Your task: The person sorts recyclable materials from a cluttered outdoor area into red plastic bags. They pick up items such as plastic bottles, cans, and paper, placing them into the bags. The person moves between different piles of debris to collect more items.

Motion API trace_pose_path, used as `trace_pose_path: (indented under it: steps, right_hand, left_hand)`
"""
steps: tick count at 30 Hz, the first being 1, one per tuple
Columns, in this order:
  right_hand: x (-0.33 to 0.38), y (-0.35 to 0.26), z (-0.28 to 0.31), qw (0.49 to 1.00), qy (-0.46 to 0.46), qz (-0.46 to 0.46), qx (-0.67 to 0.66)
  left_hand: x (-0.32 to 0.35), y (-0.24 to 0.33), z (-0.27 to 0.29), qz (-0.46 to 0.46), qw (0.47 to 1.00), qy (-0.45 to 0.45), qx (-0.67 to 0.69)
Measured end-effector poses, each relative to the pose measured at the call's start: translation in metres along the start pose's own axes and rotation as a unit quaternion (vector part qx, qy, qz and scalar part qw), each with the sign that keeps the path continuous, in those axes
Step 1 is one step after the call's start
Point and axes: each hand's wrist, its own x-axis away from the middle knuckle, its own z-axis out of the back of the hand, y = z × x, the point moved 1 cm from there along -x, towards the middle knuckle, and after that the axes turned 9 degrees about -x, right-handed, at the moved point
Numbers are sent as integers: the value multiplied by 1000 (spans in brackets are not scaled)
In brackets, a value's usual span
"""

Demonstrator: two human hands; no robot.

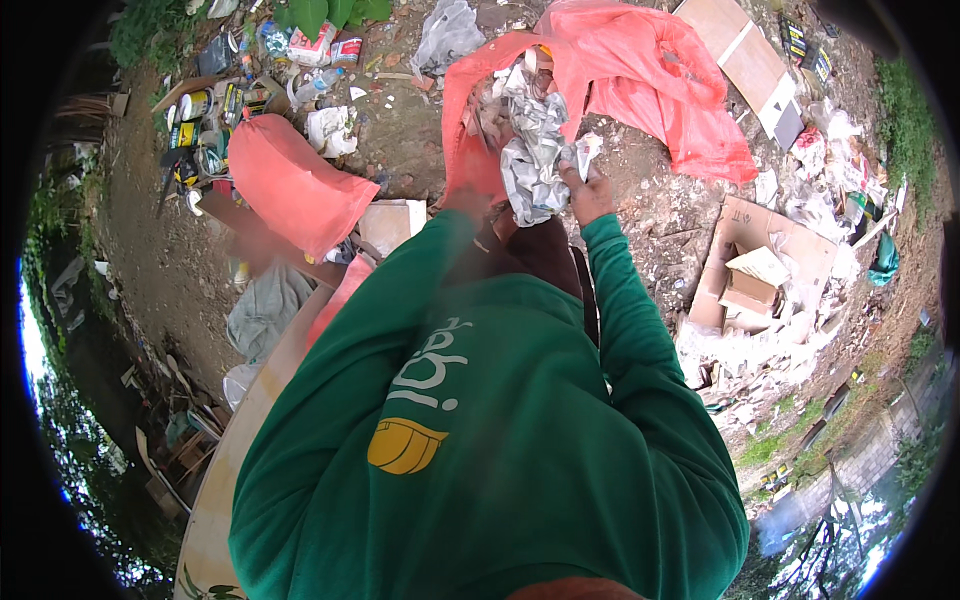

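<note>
A pink woven sack (640,85) lies open in front of me, with crumpled wrappers and film in its mouth. My right hand (592,194) is closed at the edge of a crumpled silver plastic sheet (535,180), which hangs out of the sack toward my lap. A small white scrap (585,150) stands by the thumb of that hand. At the near left side of the sack's mouth is my left hand (470,200), blurred against the pink cloth. Its fingers cannot be made out.
A filled pink sack (295,185) sits to the left, near tins and bottles. Clear plastic film (448,38) lies beyond. Flattened cardboard (738,50) is at the far right, and an opened cardboard box (760,265) with paper scraps lies at the right. Grey sacking (265,310) lies at the left.
</note>
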Motion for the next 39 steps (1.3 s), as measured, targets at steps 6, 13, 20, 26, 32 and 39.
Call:
trace_pose_path:
  steps: [6, 13, 20, 26, 32, 39]
  right_hand:
    - [48, 88, 203, 911, 60, -121, -391]
    - [244, 50, 460, 742, 600, -27, -299]
    - [134, 113, 400, 864, 446, -180, -147]
    - [-41, 67, 64, 946, 157, -100, 264]
    - [-126, 32, -30, 887, 62, -165, 427]
    - [-130, 75, 93, 922, 71, -27, 381]
  left_hand:
    - [6, 1, 15, -10, 999, 34, 34]
    - [1, -5, 8, -44, 999, 29, 3]
    - [-1, -5, 4, -74, 996, 33, 24]
    - [-7, -10, 5, -76, 996, 9, -35]
    - [-4, -15, 17, -79, 997, 5, 6]
    - [-4, -34, 97, -95, 933, 230, 260]
